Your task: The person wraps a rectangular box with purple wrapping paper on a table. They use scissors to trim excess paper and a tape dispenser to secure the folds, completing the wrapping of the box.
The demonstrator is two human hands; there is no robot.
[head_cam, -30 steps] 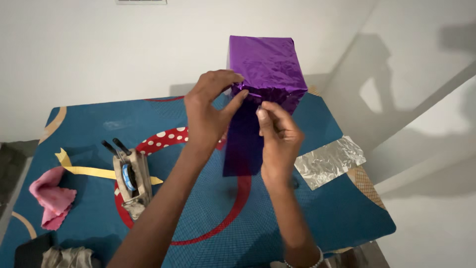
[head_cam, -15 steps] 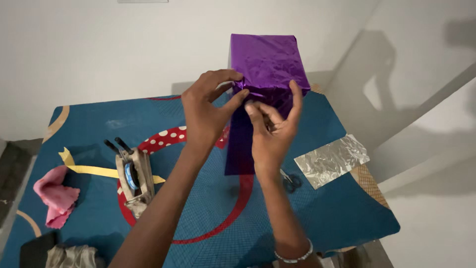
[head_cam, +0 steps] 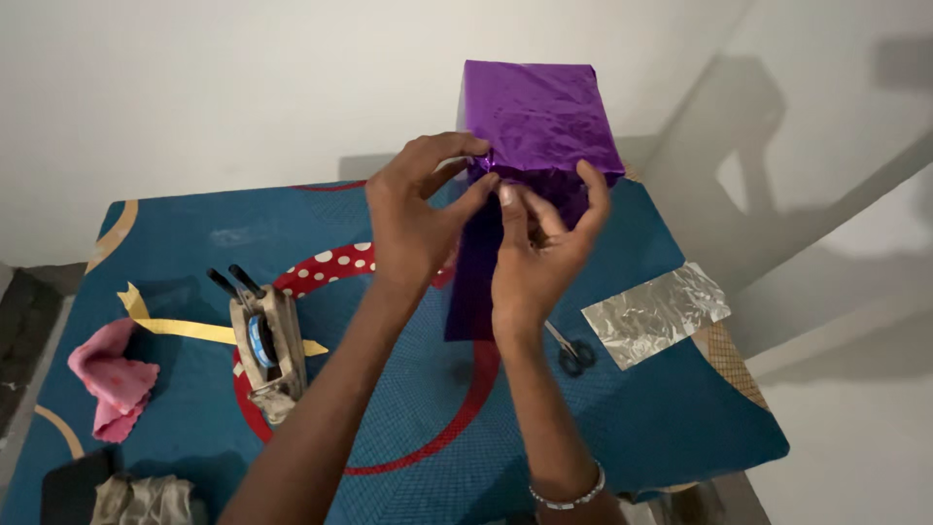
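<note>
The left hand's thumb and forefinger pinch the near top edge of the purple-wrapped box, the other fingers curled over that edge. The right hand meets it there: its fingertips press together against the folded purple foil just beside the left thumb, while its thumb stretches out along the box's right side. A second ago the right hand sat lower, closed in a loose fist under the fold; it has since risen and opened, so the fingers now flatten the foil against the box's near face. By my reading, the fold at that end is being closed and held down rather than only gathered.

Both hands lean forward from the wrists, palms turned toward the box, forearms running back toward the camera; a bracelet circles the right wrist.

The box stands upright at the far edge of the blue table cover, with a loose purple foil flap hanging down its near face. Near the box on its right lie scissors and a crumpled silver foil sheet. Well to the box's left sit a tape dispenser, a yellow ribbon and a pink cloth.
</note>
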